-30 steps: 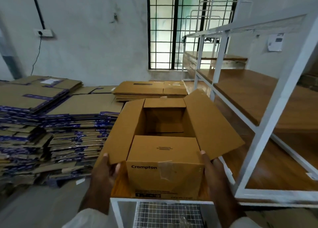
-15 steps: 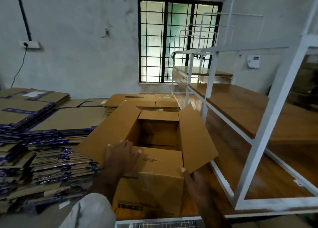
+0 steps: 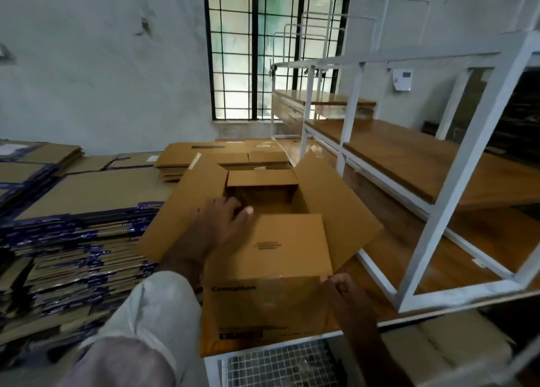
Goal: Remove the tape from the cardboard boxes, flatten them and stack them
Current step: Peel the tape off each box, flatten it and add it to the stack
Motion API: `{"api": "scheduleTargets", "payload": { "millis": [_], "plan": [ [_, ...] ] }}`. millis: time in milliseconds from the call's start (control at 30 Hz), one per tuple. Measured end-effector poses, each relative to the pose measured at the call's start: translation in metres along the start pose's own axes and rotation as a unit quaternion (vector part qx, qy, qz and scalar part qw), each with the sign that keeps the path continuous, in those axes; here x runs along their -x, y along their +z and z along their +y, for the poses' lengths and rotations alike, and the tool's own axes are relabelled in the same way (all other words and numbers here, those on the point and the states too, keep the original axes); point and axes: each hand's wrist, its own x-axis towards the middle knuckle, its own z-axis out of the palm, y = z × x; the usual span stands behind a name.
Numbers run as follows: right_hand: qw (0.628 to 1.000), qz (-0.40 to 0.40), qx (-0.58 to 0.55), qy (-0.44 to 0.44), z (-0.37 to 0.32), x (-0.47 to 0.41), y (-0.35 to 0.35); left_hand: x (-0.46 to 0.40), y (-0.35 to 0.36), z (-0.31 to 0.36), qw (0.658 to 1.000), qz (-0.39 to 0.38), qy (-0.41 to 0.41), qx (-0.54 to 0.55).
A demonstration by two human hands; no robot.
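The left hand (image 3: pixel 217 226) has moved up from the side of the box (image 3: pixel 271 258) and now lies open on its front flap. The right hand (image 3: pixel 340 289) pinches the box's near corner. The box sits on the wooden shelf (image 3: pixel 409 293), flaps open, likely ready for flattening.

A wooden shelf board (image 3: pixel 403 272) in a white metal rack (image 3: pixel 455 199) carries the open cardboard box (image 3: pixel 271 272). Flattened cardboard stacks (image 3: pixel 76 234) stand at left, seemingly on the floor.
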Motion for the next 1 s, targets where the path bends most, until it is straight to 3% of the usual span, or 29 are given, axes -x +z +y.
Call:
{"api": "scheduleTargets", "payload": {
  "millis": [67, 100, 167, 267, 367, 533, 667, 800, 900, 1000],
  "plan": [
    [0.999, 0.015, -0.028, -0.021, 0.002, 0.007, 0.003, 0.004, -0.031, 0.011, 0.995, 0.074, 0.049, 0.050],
    [0.998, 0.020, -0.046, -0.030, 0.004, 0.011, 0.005, 0.008, -0.048, 0.019, 0.995, 0.058, 0.060, 0.056],
    [0.995, 0.032, -0.076, -0.050, 0.011, 0.018, 0.010, 0.017, -0.076, 0.037, 0.995, -0.066, 0.067, 0.043],
    [0.984, 0.037, -0.171, -0.026, 0.023, 0.031, 0.015, 0.037, -0.082, 0.053, 0.960, -0.269, 0.074, 0.015],
    [0.971, 0.078, -0.227, 0.011, 0.030, 0.038, 0.009, 0.053, -0.043, 0.054, 0.943, -0.316, 0.105, -0.006],
    [0.946, 0.190, -0.242, 0.104, 0.022, 0.040, -0.021, 0.072, 0.040, 0.043, 0.957, -0.273, 0.093, -0.038],
    [0.956, 0.229, -0.177, 0.036, 0.005, 0.046, -0.023, 0.084, 0.074, 0.036, 0.975, -0.182, 0.094, -0.091],
    [0.975, 0.168, -0.090, -0.112, -0.022, 0.052, 0.000, 0.093, 0.083, 0.042, 0.982, -0.111, 0.094, -0.119],
    [0.981, 0.085, 0.012, -0.172, -0.049, 0.033, 0.020, 0.089, 0.084, 0.037, 0.983, -0.089, 0.101, -0.126],
    [0.949, 0.007, 0.202, -0.241, -0.075, -0.004, 0.032, 0.084, 0.081, 0.022, 0.981, -0.101, 0.103, -0.126]
  ]
}}
